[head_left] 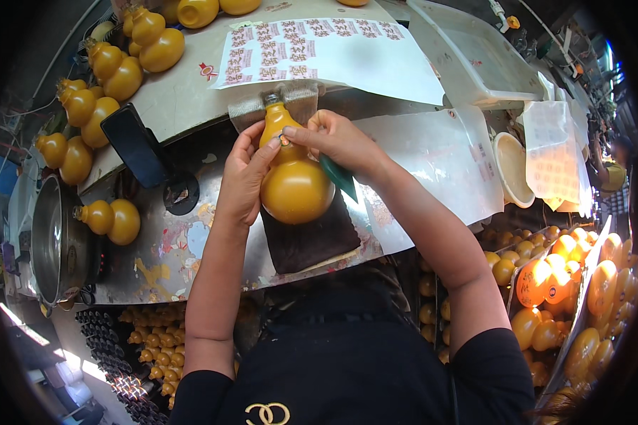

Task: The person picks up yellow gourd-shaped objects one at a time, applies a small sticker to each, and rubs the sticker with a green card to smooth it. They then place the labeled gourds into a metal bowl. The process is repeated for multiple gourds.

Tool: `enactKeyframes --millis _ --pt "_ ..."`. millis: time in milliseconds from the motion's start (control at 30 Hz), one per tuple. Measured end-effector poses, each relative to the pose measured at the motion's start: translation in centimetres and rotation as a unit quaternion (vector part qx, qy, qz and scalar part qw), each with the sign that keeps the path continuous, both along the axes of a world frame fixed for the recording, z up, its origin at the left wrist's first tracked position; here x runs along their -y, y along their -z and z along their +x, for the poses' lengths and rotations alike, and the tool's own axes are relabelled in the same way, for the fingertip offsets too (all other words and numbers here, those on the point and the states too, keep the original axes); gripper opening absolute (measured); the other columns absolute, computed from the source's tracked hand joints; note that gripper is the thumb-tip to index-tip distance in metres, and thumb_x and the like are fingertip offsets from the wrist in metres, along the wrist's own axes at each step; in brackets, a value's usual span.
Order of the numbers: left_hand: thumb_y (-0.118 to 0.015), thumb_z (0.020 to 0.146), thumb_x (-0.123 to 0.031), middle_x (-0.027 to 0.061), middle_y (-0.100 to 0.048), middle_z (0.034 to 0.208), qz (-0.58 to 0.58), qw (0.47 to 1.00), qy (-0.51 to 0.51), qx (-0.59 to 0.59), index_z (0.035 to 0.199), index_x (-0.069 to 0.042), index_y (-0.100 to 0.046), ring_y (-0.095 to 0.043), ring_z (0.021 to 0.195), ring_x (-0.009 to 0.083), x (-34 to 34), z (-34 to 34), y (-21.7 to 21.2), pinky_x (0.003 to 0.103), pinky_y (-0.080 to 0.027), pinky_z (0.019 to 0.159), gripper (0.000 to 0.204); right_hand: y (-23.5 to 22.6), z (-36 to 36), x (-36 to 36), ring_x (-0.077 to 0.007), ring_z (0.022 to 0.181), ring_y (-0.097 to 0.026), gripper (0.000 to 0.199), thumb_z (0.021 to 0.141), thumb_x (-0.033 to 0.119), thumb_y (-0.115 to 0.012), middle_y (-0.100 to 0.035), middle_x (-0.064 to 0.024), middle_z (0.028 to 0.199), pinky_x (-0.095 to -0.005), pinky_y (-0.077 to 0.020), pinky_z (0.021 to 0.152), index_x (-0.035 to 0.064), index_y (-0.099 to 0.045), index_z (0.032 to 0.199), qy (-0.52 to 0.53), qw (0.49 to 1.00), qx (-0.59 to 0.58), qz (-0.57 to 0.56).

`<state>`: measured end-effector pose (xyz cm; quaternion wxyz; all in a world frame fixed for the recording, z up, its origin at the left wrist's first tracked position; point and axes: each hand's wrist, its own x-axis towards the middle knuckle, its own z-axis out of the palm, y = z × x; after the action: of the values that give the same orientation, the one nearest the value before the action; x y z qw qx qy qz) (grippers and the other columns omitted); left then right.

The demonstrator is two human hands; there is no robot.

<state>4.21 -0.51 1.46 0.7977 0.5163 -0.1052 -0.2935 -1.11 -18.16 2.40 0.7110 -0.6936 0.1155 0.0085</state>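
Observation:
A glossy yellow gourd-shaped bottle (296, 195) lies in front of me with its dark threaded neck pointing away. My left hand (244, 177) grips its left side, the thumb near the waist. A small sticker (285, 140) sits on the upper bulb, and the thumb of my right hand (344, 145) presses at it. From under that hand's palm juts a flat green scraper (340, 178), its upper part hidden by the fingers. Beneath the bottle is a dark cloth pad (308, 244).
A printed sticker sheet (376, 67) lies ahead, with a translucent sheet (432, 177) at right. Left stand a phone (136, 145) on its holder, a metal pan (53, 241) and several gourd bottles (110, 219). A plastic tray (482, 57) is far right; crates of gourds (546, 333) flank me.

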Motion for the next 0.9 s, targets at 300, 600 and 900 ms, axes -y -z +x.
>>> enactKeyframes --millis 300,600,900 --pt "-0.065 0.092 -0.017 0.0112 -0.054 0.123 0.005 1.0 0.002 0.007 0.134 0.001 -0.042 -0.056 0.11 0.0158 0.1 0.0 -0.2 0.028 -0.048 0.093 0.051 -0.7 -0.3 -0.5 -0.0057 0.061 -0.049 0.05 0.079 0.048 -0.075 -0.052 0.0 0.068 -0.0182 -0.0403 0.055 0.0073 -0.047 0.082 0.025 0.999 -0.022 -0.027" --pt "-0.066 0.092 -0.02 0.0118 -0.053 0.123 0.021 0.999 0.015 0.03 0.135 0.001 -0.041 -0.054 0.111 0.0163 -0.1 0.0 0.0 0.028 -0.046 0.094 0.054 0.2 0.1 -0.5 -0.0052 0.062 -0.049 0.048 0.08 0.047 -0.075 -0.052 0.0003 0.068 -0.0174 -0.0389 0.056 0.0078 -0.046 0.083 0.013 0.999 0.009 -0.03" --pt "-0.063 0.094 -0.022 0.0127 -0.052 0.126 0.054 0.993 0.034 0.095 0.137 0.001 -0.037 -0.053 0.113 0.0163 -0.5 0.2 0.5 0.028 -0.045 0.096 0.056 0.3 -0.6 0.1 -0.0037 0.069 -0.049 0.058 0.079 0.044 -0.078 -0.053 -0.0019 0.077 -0.0181 -0.0419 0.058 0.001 -0.044 0.098 -0.03 0.999 0.021 -0.04"
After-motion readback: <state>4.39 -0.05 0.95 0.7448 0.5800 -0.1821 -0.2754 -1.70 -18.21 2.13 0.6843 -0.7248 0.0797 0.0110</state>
